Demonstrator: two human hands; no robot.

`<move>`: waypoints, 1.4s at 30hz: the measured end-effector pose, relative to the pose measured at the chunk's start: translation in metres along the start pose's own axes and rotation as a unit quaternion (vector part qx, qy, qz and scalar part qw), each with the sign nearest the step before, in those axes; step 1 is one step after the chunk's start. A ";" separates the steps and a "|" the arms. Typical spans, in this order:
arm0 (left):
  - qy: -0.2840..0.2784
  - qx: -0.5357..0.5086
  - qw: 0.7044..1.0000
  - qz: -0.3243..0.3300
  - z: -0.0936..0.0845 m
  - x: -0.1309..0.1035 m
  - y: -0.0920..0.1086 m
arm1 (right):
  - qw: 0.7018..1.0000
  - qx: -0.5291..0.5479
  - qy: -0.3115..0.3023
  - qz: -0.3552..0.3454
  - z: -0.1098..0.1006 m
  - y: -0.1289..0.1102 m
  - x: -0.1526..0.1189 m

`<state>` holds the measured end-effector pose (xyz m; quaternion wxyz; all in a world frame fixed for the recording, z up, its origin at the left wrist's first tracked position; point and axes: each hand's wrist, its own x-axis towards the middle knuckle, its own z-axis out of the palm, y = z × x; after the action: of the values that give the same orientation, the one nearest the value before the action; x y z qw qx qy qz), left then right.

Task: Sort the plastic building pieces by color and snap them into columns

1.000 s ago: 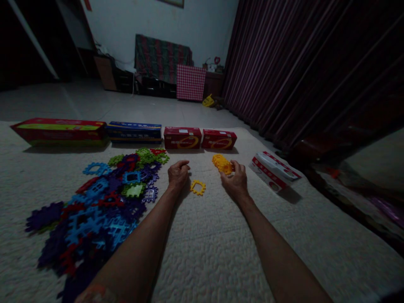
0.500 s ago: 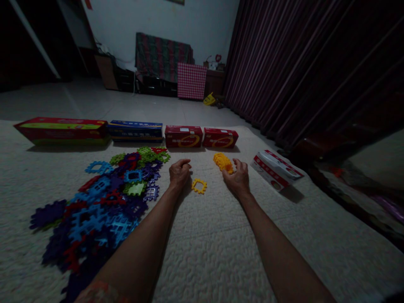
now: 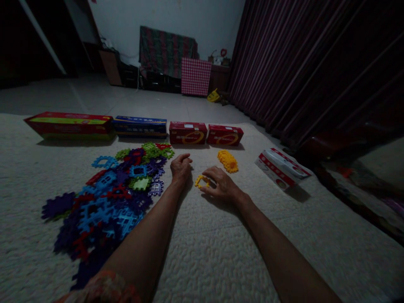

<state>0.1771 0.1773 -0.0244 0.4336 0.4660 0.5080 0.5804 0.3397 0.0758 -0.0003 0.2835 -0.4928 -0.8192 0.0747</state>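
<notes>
My right hand [image 3: 221, 185] bends over a yellow square building piece [image 3: 200, 182] with an open middle, its thumb and fingers pinching the right side of the piece. Behind that hand a row of yellow building pieces [image 3: 227, 161] lies stacked together on the quilt. My left hand [image 3: 181, 169] rests on its side to the left of the single piece, fingers loosely curled, with nothing visible in it. A heap of mixed building pieces [image 3: 139, 183] in purple, blue, red and green spreads out left of my left forearm.
Along the far side of the quilt [image 3: 202, 252] stand a long red-green box [image 3: 75, 130], a blue box [image 3: 140, 128] and two red boxes [image 3: 188, 134]. A white-red box [image 3: 280, 168] sits at the right. Dark curtains [image 3: 277, 54] hang beyond.
My right hand has left the row of yellow pieces and moved left and nearer, onto the single yellow piece. My left hand stays put. The view has shifted slightly.
</notes>
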 end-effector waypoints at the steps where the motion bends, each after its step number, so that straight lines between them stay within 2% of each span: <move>1: -0.004 -0.002 1.000 -0.002 0.000 0.000 0.000 | 1.000 -0.009 -0.010 0.005 -0.001 -0.005 0.001; 7: -0.013 -0.020 1.000 -0.006 0.000 -0.004 0.005 | 0.997 -0.043 -0.049 0.040 0.000 -0.024 0.004; 10: -0.016 -0.020 1.000 -0.009 0.000 -0.005 0.007 | 0.998 -0.022 -0.054 0.038 -0.004 -0.021 0.002; 14: -0.018 -0.016 1.000 -0.013 0.001 -0.004 0.006 | 0.999 -0.015 -0.024 0.033 -0.011 -0.007 -0.001; 16: -0.019 -0.013 1.000 -0.012 0.001 -0.004 0.005 | 0.997 -0.028 -0.007 0.067 -0.009 -0.004 0.000; 19: -0.020 -0.011 1.000 -0.009 0.001 -0.004 0.004 | 0.985 -0.075 0.022 0.152 0.002 -0.009 0.002; 24: -0.025 -0.009 1.000 -0.007 0.000 -0.005 0.004 | 0.970 -0.113 0.003 0.215 0.019 -0.021 0.006; 26: -0.028 -0.013 0.999 -0.011 0.001 -0.004 0.003 | 0.974 -0.087 0.041 0.203 0.018 -0.018 0.008; 29: -0.025 -0.014 1.000 -0.007 0.002 -0.001 -0.001 | 0.969 -0.071 0.174 0.160 0.011 -0.002 0.009; 31: -0.023 -0.010 1.000 -0.007 0.003 0.000 -0.003 | 0.946 -0.087 0.273 0.152 0.005 0.014 0.006; 33: -0.022 -0.008 1.000 -0.015 0.003 0.000 -0.002 | 0.920 -0.107 0.336 0.170 0.001 0.030 0.000; 37: -0.021 -0.004 0.999 -0.026 0.002 -0.004 0.005 | 0.898 -0.131 0.349 0.233 -0.001 0.053 -0.013; 42: -0.030 -0.002 0.999 -0.032 0.002 -0.004 0.005 | 0.895 -0.153 0.325 0.266 0.000 0.058 -0.016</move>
<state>0.1797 0.1730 -0.0196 0.4679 0.4660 0.5079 0.5531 0.3895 0.0917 -0.0302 0.4248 -0.7262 -0.5211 -0.1436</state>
